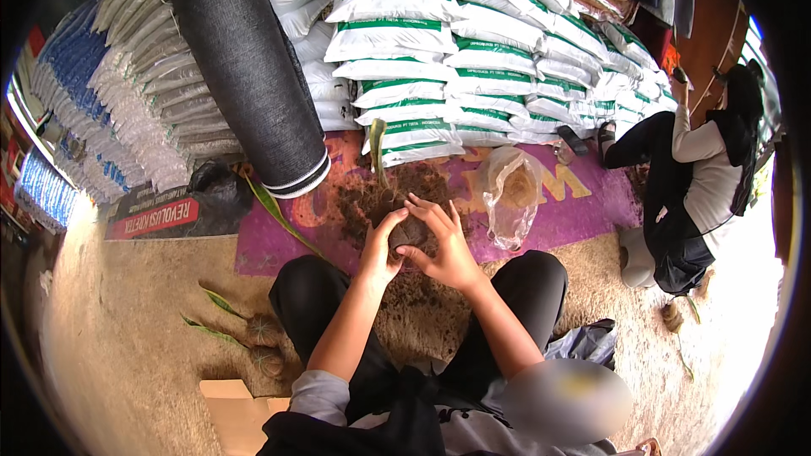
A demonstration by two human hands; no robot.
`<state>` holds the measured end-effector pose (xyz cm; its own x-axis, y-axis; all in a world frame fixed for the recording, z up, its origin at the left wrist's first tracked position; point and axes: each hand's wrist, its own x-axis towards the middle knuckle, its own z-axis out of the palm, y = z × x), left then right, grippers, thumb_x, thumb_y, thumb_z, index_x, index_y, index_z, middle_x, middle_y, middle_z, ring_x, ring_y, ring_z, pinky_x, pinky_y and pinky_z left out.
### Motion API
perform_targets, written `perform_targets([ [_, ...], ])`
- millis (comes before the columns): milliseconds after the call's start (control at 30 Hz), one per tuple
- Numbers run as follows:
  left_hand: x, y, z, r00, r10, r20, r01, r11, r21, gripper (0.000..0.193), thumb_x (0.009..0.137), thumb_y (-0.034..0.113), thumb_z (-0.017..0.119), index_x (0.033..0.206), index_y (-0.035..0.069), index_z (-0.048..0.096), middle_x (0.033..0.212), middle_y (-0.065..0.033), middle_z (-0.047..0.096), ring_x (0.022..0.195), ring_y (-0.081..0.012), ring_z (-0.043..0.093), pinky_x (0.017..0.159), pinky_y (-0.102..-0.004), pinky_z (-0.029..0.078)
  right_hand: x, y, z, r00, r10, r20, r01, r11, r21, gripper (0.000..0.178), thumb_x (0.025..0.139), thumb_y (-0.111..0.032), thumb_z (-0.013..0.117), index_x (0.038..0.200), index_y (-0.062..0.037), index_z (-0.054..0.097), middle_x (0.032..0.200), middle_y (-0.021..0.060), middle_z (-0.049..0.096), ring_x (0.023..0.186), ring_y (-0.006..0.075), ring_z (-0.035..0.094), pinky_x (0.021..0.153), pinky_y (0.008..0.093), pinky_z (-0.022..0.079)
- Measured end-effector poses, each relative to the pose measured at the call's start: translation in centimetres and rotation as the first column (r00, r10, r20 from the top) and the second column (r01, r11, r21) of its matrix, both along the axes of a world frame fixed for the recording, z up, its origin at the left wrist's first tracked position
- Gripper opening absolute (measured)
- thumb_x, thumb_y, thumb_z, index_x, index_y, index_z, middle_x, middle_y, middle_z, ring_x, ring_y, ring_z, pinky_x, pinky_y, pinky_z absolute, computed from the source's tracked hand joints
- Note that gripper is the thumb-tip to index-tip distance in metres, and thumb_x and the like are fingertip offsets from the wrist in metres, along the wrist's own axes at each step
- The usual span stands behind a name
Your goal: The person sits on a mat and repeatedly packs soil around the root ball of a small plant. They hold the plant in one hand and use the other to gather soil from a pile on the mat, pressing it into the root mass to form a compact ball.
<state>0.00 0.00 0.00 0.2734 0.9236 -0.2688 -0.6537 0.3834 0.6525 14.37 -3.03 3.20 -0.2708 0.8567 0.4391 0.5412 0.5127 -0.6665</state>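
Note:
Between my knees, my left hand [384, 247] and my right hand [443, 252] curve around a dark ball of soil [410, 235]. The left presses its near left side, while the right spreads its fingers over the top and right. Both thumbs lie on the near side. Just beyond the ball stands a narrow green leaf with yellow edges [378, 148]; my fingers hide whether it grows from the ball. Loose soil [359, 194] is scattered around my hands on a purple printed sheet [583, 224]. A longer yellow-edged leaf [274, 209] lies left of my hands.
A crumpled clear plastic bag [512, 198] with brown contents lies to the right. Two plants with round root balls [266, 346] rest at left, near cardboard [236, 414]. Stacked white-green sacks [401, 76] and a black mesh roll [245, 59] stand ahead. Another person [705, 152] crouches at right.

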Motion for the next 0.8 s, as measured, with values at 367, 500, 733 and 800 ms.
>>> perform_targets([
  [367, 0.5, -0.9, 1.3, 0.994, 0.031, 0.107, -0.026, 0.999, -0.043, 0.033, 0.086, 0.037, 0.058, 0.109, 0.013, 0.055, 0.101, -0.001, 0.062, 0.09, -0.0137, 0.061, 0.072, -0.0283, 0.052, 0.2, -0.4, 0.7, 0.999, -0.004, 0.045, 0.002, 0.999, 0.047, 0.08, 0.066, -0.024, 0.076, 0.134, -0.0095, 0.038, 0.136, 0.0105, 0.041, 0.126, 0.0284, 0.039, 0.106, 0.0603, 0.01],
  [500, -0.1, -0.7, 1.1, 0.994, -0.028, 0.102, 0.028, 1.0, 0.004, 0.032, 0.086, 0.038, 0.057, 0.11, 0.015, 0.055, 0.098, 0.0009, 0.062, 0.088, -0.0123, 0.062, 0.066, -0.0261, 0.052, 0.0, -0.3, 0.2, 1.0, -0.01, 0.003, 0.01, 0.997, 0.079, 0.079, 0.066, -0.023, 0.075, 0.134, -0.0079, 0.038, 0.135, 0.0117, 0.042, 0.124, 0.0281, 0.041, 0.106, 0.0604, 0.009],
  [733, 0.6, -1.1, 2.2, 0.992, 0.095, 0.088, -0.093, 0.995, -0.031, 0.033, 0.083, 0.039, 0.059, 0.101, 0.011, 0.058, 0.094, -0.0009, 0.063, 0.085, -0.0139, 0.062, 0.073, -0.0286, 0.052, -0.5, -0.7, 0.9, 0.998, 0.011, 0.068, -0.02, 0.991, 0.13, 0.079, 0.067, -0.026, 0.075, 0.135, -0.0074, 0.038, 0.135, 0.0119, 0.041, 0.125, 0.0286, 0.04, 0.106, 0.0609, 0.009],
  [800, 0.2, -1.1, 1.9, 0.99, 0.094, 0.101, -0.092, 0.996, -0.019, 0.032, 0.082, 0.037, 0.059, 0.102, 0.012, 0.058, 0.094, -0.0015, 0.063, 0.085, -0.0147, 0.062, 0.072, -0.0296, 0.052, -0.9, -0.8, 0.3, 0.996, -0.006, 0.086, -0.008, 0.987, 0.163, 0.083, 0.065, -0.03, 0.076, 0.135, -0.0071, 0.037, 0.135, 0.0118, 0.041, 0.125, 0.0287, 0.039, 0.106, 0.061, 0.009],
])
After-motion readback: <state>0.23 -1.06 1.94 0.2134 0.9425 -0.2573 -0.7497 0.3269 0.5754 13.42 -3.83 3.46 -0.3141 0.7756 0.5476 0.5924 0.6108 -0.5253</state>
